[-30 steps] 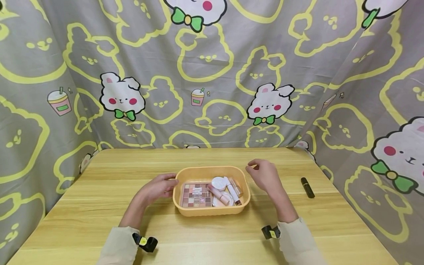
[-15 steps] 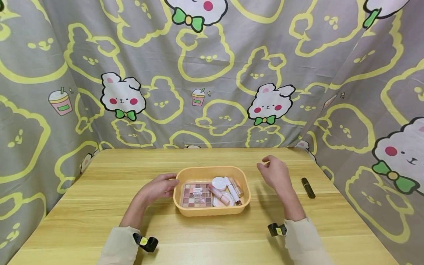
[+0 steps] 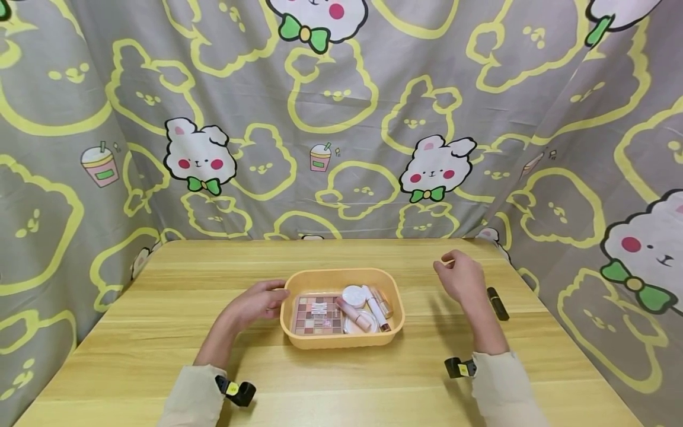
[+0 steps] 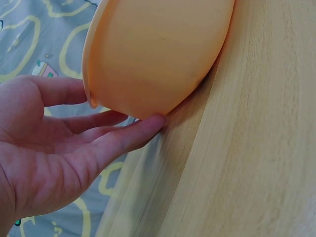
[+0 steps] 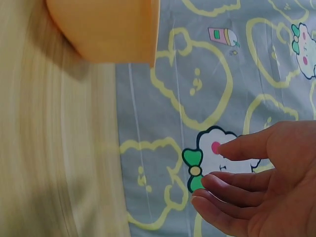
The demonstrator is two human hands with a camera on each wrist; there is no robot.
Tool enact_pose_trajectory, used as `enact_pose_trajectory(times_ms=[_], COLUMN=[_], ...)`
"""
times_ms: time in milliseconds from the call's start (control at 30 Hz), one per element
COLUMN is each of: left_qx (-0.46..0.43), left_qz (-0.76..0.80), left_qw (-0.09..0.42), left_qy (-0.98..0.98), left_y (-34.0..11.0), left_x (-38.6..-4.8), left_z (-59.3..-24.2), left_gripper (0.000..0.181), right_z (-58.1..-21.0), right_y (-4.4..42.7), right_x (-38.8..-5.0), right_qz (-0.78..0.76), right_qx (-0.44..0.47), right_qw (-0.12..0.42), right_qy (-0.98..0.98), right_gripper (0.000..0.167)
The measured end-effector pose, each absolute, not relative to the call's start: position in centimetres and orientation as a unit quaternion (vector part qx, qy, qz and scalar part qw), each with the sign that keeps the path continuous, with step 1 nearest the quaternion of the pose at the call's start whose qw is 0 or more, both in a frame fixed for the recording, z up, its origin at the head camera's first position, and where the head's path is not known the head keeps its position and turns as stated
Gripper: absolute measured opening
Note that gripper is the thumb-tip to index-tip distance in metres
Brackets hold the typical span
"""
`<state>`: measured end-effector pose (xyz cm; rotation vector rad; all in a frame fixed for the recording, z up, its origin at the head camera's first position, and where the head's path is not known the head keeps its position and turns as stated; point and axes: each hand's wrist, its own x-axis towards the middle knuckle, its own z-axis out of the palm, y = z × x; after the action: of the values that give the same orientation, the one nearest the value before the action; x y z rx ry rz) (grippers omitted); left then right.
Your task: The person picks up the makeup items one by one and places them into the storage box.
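A yellow plastic basket (image 3: 341,341) stands on the table. In it lie an eyeshadow palette (image 3: 318,323), a white round case (image 3: 354,295), a pale round item (image 3: 349,327), a pink tube (image 3: 352,312), a white tube with a dark end (image 3: 376,305) and a small clear-and-gold tube (image 3: 385,303). My left hand (image 3: 258,301) touches the basket's left end with fairly straight fingers; the left wrist view shows fingertips against its rim and outer wall. Holding nothing, my right hand (image 3: 463,279) hovers right of the basket, its fingers loosely bent. Just beyond its wrist lies a black cosmetic tube (image 3: 498,304), partly hidden.
The wooden table (image 3: 341,391) extends around the basket. A grey curtain (image 3: 256,196) with yellow outlines and white rabbits hangs behind it and along both sides. A black wrist camera (image 3: 237,391) sits at each sleeve.
My right hand has moved right, away from the basket and towards the black tube, and its forearm now covers part of that tube. My left hand and the basket have stayed put.
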<state>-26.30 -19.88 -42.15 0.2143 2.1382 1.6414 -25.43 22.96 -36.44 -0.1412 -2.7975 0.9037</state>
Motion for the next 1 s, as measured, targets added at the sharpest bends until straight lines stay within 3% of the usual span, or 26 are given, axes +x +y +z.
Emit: enact_pose_trajectory(times_ms=[1000], left_qx=[0.074], left_qz=[0.603], left_qw=[0.217], left_qy=[0.764], left_y=[-19.8], left_x=[-26.3], left_z=[-42.1], left_gripper=[0.052], right_z=[-38.5], right_y=[29.7], right_x=[-25.9], right_qz=[0.280], right_qx=[-0.104], right_qw=[0.096], right_qy=[-0.949], right_gripper=[0.051])
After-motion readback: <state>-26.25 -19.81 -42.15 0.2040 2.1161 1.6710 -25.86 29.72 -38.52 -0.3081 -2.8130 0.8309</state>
